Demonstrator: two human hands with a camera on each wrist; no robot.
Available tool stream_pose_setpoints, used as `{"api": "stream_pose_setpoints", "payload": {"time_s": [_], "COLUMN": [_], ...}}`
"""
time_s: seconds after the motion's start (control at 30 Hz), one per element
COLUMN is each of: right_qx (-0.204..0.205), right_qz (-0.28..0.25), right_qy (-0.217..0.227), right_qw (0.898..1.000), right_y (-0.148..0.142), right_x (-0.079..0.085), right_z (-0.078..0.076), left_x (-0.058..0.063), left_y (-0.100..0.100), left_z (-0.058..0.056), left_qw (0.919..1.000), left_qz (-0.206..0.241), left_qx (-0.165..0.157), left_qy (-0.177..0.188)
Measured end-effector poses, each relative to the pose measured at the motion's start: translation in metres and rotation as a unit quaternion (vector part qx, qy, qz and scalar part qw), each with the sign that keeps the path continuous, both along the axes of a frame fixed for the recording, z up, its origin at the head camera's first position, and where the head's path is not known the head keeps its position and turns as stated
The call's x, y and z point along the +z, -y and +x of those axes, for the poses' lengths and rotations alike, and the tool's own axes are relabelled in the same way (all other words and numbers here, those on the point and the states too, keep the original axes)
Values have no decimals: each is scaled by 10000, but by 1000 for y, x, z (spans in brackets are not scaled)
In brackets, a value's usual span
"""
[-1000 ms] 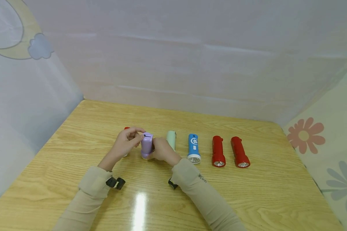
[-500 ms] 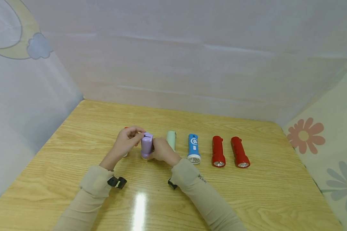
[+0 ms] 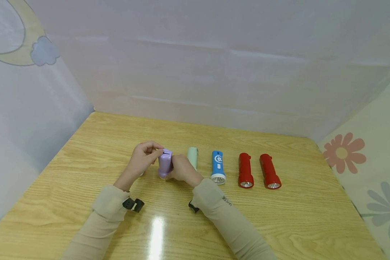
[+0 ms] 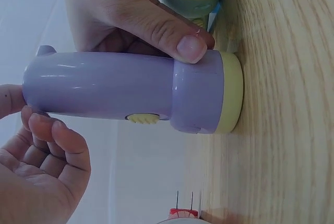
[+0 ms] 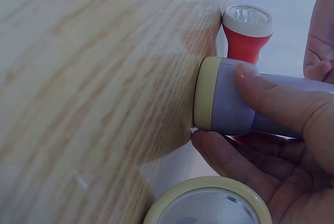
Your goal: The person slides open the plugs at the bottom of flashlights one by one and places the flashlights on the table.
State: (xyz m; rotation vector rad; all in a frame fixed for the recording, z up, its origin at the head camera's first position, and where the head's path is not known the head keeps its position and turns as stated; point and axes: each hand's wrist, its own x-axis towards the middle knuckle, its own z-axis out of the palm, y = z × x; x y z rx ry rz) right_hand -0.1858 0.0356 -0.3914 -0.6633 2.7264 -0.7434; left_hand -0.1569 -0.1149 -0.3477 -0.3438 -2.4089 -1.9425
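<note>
A purple flashlight [image 3: 164,164] with a yellow rim stands upright, lens end down on the table. In the left wrist view its yellow switch [image 4: 143,118] faces my left hand [image 4: 47,166], whose thumb and fingertips pinch the tail end. My right hand [image 3: 182,169] grips the wide head from the right side, thumb [image 4: 191,49] pressed along it. On the tail, a dark slot shows in the head view. Behind the left hand [image 3: 142,159] lies a red and white flashlight [image 5: 248,31], mostly hidden in the head view; two metal prongs stick out of its end in the left wrist view.
To the right of the hands lie a pale green flashlight [image 3: 192,156], a blue and white flashlight [image 3: 218,167] and two red flashlights [image 3: 245,169], roughly in a row on the wooden table [image 3: 299,224]. Pale printed cloth [image 3: 195,65] hangs behind the table and at its sides.
My left wrist has shifted slightly rightward, its fingers still at the tail end, covering more of the red and white flashlight. The right hand and purple flashlight stay put.
</note>
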Motion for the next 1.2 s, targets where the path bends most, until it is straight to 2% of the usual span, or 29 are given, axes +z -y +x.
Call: {"api": "stream_pose_setpoints", "payload": {"time_s": [0.57,1.2], "right_qx": [-2,93], "right_qz": [94,214], "right_qy": [74,-106], "right_qw": [9999,9997], "right_y": [0,1], "right_x": [2,-2], "right_z": [0,-1], "left_x": [-1,0], "left_y": [0,-1], "left_z": [-1,-1], "left_qw": [10000,10000], "left_qz": [-1,62], "left_qx": [-3,-61], "left_qy": [-14,32]}}
